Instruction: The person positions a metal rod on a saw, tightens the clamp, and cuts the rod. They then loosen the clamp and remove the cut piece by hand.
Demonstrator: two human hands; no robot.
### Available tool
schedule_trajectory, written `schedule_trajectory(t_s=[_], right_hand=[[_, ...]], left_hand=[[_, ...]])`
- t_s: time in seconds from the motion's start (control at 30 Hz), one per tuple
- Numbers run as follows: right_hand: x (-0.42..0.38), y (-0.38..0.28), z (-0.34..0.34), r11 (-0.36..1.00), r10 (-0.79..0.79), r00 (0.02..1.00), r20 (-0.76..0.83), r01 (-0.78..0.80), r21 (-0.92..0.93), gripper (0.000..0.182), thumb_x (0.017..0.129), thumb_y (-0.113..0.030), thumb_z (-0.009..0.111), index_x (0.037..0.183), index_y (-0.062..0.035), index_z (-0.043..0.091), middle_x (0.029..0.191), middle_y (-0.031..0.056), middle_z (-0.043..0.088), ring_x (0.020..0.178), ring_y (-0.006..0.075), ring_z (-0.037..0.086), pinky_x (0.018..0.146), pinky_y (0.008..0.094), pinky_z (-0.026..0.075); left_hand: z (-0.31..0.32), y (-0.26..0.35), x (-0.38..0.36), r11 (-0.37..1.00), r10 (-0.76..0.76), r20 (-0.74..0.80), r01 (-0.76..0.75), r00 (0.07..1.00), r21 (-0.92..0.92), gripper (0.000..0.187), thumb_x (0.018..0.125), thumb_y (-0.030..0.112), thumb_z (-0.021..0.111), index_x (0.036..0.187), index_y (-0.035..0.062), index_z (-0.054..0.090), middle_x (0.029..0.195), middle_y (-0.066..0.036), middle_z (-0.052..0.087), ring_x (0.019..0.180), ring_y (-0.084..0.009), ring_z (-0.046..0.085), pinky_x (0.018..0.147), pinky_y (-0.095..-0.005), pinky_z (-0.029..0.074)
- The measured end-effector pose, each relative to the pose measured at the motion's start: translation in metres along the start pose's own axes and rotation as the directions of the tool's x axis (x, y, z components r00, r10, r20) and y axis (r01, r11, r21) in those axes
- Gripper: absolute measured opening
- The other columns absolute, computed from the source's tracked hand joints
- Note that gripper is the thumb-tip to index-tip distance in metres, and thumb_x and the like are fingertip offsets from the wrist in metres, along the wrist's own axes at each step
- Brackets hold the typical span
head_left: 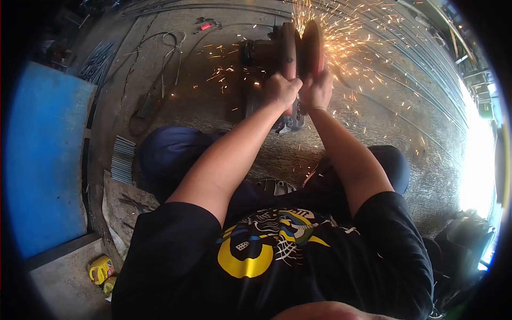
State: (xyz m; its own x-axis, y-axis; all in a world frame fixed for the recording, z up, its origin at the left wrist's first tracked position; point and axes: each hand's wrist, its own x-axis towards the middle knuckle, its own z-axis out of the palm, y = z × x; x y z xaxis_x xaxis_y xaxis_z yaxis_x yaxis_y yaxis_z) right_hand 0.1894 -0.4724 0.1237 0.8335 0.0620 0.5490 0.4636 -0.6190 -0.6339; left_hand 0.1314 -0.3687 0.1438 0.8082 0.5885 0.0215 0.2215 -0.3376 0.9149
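Observation:
At the upper middle of the head view, a cut-off saw point(288, 48) throws bright sparks point(341, 37) up and to the right. My left hand point(282, 92) is wrapped round the lower end of a reddish bar-like part of the saw. Close beside it on the right, my right hand point(318, 92) is closed at the lower edge of the reddish round guard or disc point(314, 48); what its fingers grip is hidden. The work at the point of the sparks cannot be made out.
Long metal rods point(421, 80) lie at the right. A blue panel point(48, 160) stands at the left, near a bundle of short rods point(123, 160). A looped cable point(173, 45), a red object point(205, 26) and a yellow container point(101, 269) are also there.

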Motion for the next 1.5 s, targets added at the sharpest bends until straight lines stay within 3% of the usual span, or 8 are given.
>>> schedule_trajectory(t_s=[0.37, 0.5, 0.7, 0.77, 0.97, 1.03, 1.17, 1.5], right_hand=[[-0.001, 0.000, -0.001, 0.999, 0.039, 0.997, 0.060, -0.037, -0.029, 0.039, 0.083, -0.020, 0.060, 0.113, -0.0006, 0.045, 0.100, 0.0207, 0.052, 0.094, 0.0392, 0.052, 0.083, 0.0459, 0.042], [-0.001, 0.001, 0.000, 0.999, 0.040, 0.998, 0.052, -0.041, 0.022, 0.041, 0.083, -0.019, 0.060, 0.116, -0.0003, 0.045, 0.102, 0.0205, 0.052, 0.096, 0.0389, 0.051, 0.084, 0.0453, 0.042], [-0.004, 0.004, 0.001, 1.000, 0.014, 0.997, 0.075, -0.013, -0.025, 0.044, 0.083, -0.019, 0.060, 0.118, 0.0015, 0.044, 0.102, 0.0206, 0.052, 0.097, 0.0385, 0.051, 0.085, 0.0452, 0.042], [-0.004, 0.004, 0.002, 0.999, 0.005, 0.997, 0.078, -0.002, -0.043, 0.044, 0.083, -0.019, 0.059, 0.118, 0.0021, 0.044, 0.102, 0.0207, 0.052, 0.097, 0.0385, 0.051, 0.085, 0.0453, 0.042], [-0.009, 0.008, 0.004, 0.999, -0.003, 0.999, 0.054, 0.006, -0.049, 0.045, 0.084, -0.019, 0.058, 0.122, 0.0017, 0.043, 0.103, 0.0208, 0.052, 0.098, 0.0387, 0.051, 0.086, 0.0453, 0.042], [-0.007, 0.003, 0.002, 0.999, 0.030, 0.998, 0.057, -0.030, -0.013, 0.046, 0.084, -0.018, 0.059, 0.122, 0.0012, 0.043, 0.102, 0.0211, 0.052, 0.097, 0.0390, 0.051, 0.086, 0.0455, 0.042], [-0.007, 0.005, 0.003, 0.999, 0.025, 0.998, 0.059, -0.023, -0.027, 0.044, 0.084, -0.017, 0.059, 0.120, 0.0012, 0.042, 0.101, 0.0210, 0.052, 0.096, 0.0392, 0.051, 0.085, 0.0461, 0.042], [-0.010, 0.012, 0.006, 0.999, -0.031, 0.999, 0.044, 0.031, 0.014, 0.039, 0.085, -0.016, 0.059, 0.116, 0.0018, 0.042, 0.099, 0.0221, 0.050, 0.095, 0.0404, 0.050, 0.084, 0.0475, 0.041]], left_hand=[[-0.009, 0.010, -0.005, 0.999, -0.045, 0.094, 0.045, 0.995, 0.005, 0.027, 0.074, 0.022, 0.061, 0.086, -0.0019, 0.061, 0.058, -0.009, 0.061, 0.049, -0.0172, 0.061, 0.046, -0.0324, 0.049], [-0.002, 0.000, -0.003, 0.998, -0.029, 0.014, 0.029, 0.999, -0.047, 0.027, 0.073, 0.023, 0.062, 0.083, -0.0024, 0.062, 0.056, -0.009, 0.061, 0.049, -0.0167, 0.061, 0.046, -0.0325, 0.049], [-0.002, -0.006, 0.001, 0.998, -0.033, 0.081, 0.029, 0.996, 0.047, 0.027, 0.073, 0.026, 0.063, 0.079, -0.0008, 0.063, 0.057, -0.009, 0.062, 0.051, -0.0169, 0.063, 0.049, -0.0332, 0.050], [0.002, -0.011, 0.000, 0.991, 0.006, -0.032, -0.002, 0.999, 0.131, 0.029, 0.072, 0.026, 0.063, 0.080, -0.0015, 0.063, 0.060, -0.011, 0.063, 0.051, -0.0190, 0.063, 0.050, -0.0336, 0.051], [-0.009, 0.006, -0.009, 0.999, -0.043, 0.045, 0.044, 0.998, -0.025, 0.036, 0.070, 0.032, 0.063, 0.083, -0.0017, 0.064, 0.063, -0.014, 0.064, 0.058, -0.0249, 0.064, 0.056, -0.0373, 0.051], [-0.014, 0.015, -0.013, 0.999, -0.038, 0.032, 0.037, 0.999, 0.027, 0.037, 0.070, 0.033, 0.063, 0.084, -0.0020, 0.064, 0.063, -0.014, 0.064, 0.058, -0.0252, 0.065, 0.056, -0.0376, 0.051], [-0.026, 0.039, -0.024, 0.999, 0.044, -0.001, -0.044, 0.999, 0.021, 0.037, 0.070, 0.032, 0.063, 0.084, -0.0023, 0.063, 0.062, -0.013, 0.064, 0.056, -0.0243, 0.065, 0.055, -0.0370, 0.051], [-0.016, 0.020, -0.017, 0.999, 0.001, 0.016, -0.002, 1.000, 0.054, 0.035, 0.071, 0.029, 0.062, 0.083, -0.0029, 0.062, 0.061, -0.013, 0.064, 0.057, -0.0229, 0.065, 0.053, -0.0371, 0.051]])
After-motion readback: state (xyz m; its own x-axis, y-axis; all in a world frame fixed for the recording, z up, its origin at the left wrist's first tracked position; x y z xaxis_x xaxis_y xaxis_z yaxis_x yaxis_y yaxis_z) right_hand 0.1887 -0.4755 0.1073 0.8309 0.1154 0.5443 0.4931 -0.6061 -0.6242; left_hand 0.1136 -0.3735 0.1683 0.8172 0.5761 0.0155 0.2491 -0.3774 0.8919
